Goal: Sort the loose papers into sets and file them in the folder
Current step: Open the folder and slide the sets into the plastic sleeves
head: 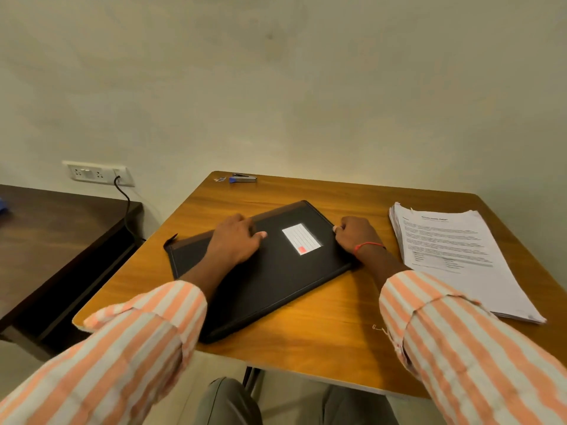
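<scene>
Hidden: contents of the black folder (276,277) could not be seen, as it lay closed; print on its white label (302,243) was too blurred to read.
Folder: middle of the frame, flat and askew on the desk (322,332).
Papers (454,256): one loose stack at right of the frame, apart from the folder, text illegible.
Left hand (234,240): rested on the folder's cover, fingers (245,222) relaxed at its far edge.
Right hand (356,234): fingers curled tight, pinching the folder's right edge.
Stapler (244,178): at the desk's far edge, upper middle.
Cut off: both striped sleeves ran out of the bottom corners.
</scene>
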Demonstrator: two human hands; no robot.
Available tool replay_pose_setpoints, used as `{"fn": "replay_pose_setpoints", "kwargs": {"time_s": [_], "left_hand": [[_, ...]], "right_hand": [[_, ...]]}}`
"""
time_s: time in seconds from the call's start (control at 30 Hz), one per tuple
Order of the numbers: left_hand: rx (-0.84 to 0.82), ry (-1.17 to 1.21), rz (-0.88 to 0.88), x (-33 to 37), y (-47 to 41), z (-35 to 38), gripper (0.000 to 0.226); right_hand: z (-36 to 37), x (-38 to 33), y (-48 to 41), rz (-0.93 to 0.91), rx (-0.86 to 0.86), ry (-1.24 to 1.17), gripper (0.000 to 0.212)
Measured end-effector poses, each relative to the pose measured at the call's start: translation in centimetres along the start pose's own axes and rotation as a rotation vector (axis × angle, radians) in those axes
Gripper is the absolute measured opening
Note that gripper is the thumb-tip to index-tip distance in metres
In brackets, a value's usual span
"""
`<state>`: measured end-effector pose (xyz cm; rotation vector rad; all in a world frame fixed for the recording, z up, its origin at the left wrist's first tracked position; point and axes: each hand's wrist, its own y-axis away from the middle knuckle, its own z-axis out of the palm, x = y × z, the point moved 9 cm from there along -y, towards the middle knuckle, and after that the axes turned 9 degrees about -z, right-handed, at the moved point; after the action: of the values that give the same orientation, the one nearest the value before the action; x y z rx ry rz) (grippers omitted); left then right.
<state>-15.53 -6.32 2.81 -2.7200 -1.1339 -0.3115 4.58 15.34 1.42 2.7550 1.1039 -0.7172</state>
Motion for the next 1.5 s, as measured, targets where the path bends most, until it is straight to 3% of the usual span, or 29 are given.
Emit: {"fn": "replay_pose_setpoints", "kwargs": {"time_s": [0.13,0.4,0.6,0.8,0.97,1.13,1.5], "left_hand": [[-0.078,0.062,0.17,7.6,-2.9,3.4,0.043],[0.092,-0.086,0.178,12.4,-10.4,5.2,0.04],[-0.036,0.0,0.101,11.5,-14.4,6.4,0.038],[-0.183,0.104,0.148,11.1,-16.6,7.0,0.023],[-0.35,0.253,0.256,11.4,-17.5,7.5,0.017],[-0.371,0.254,0.328,13.5,-17.4,7.7,0.009],[-0.427,0.18,0.403,15.4,-16.6,8.3,0.016]], "right_hand": [[0.4,0.4,-1.3,-0.016,0.024,-0.032,0.029],[2.5,-1.6,-8.1,-0.189,-0.089,-0.097,0.02],[5.0,-4.1,-14.2,-0.316,-0.169,0.003,0.049],[5.0,-5.4,-16.5,-0.429,-0.203,0.055,0.015],[4.3,-4.6,-15.9,-0.45,-0.183,-0.025,0.019],[3.9,-3.4,-15.3,-0.427,-0.154,-0.175,0.02],[3.1,-2.0,-12.9,-0.416,-0.204,-0.269,0.015]]}}
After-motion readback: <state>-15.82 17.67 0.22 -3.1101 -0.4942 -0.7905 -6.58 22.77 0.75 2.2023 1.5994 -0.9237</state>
